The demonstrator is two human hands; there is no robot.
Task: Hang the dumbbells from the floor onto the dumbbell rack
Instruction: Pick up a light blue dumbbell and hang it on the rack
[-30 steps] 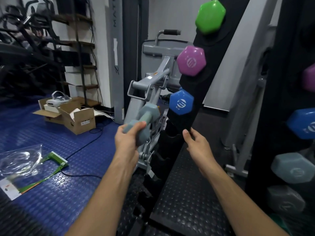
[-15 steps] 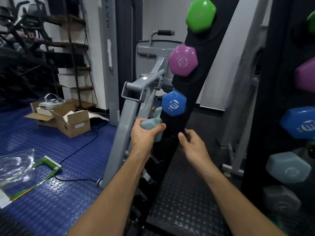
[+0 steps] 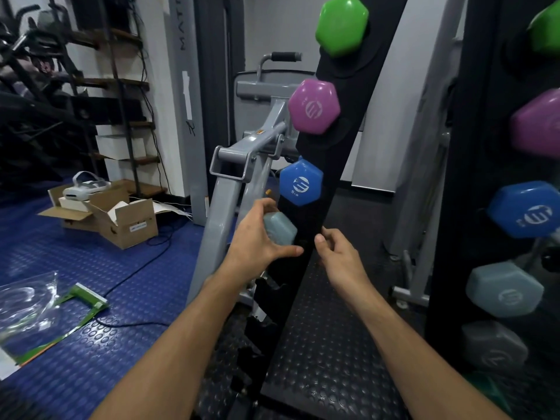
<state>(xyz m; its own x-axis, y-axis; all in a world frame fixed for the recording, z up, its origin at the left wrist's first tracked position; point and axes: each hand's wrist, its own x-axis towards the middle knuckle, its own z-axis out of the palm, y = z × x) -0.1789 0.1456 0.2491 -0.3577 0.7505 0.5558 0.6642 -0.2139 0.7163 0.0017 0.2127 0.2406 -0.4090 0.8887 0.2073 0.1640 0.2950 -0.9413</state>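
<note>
My left hand [image 3: 257, 237] grips a pale grey-blue dumbbell [image 3: 280, 228] and holds it against the black dumbbell rack [image 3: 306, 286], just below the blue dumbbell [image 3: 301, 183]. A purple dumbbell [image 3: 313, 106] and a green dumbbell [image 3: 341, 24] hang higher on the same upright. My right hand [image 3: 339, 259] hovers beside the rack's right edge, fingers loosely curled, holding nothing. On the right, the other upright [image 3: 472, 207] carries green, purple, blue [image 3: 527, 209], grey-blue [image 3: 503, 289] and grey [image 3: 492, 347] dumbbell ends.
A grey exercise machine frame [image 3: 224, 189] stands right behind the rack. Open cardboard boxes [image 3: 121, 219], a plastic bag [image 3: 27, 304] and a black cable [image 3: 133, 268] lie on the blue floor mat at left. Black studded matting [image 3: 327, 359] lies between the uprights.
My left hand has carried the grey-blue dumbbell from in front of the machine frame rightwards and in to the rack slot under the blue one. My right hand stayed near the rack edge.
</note>
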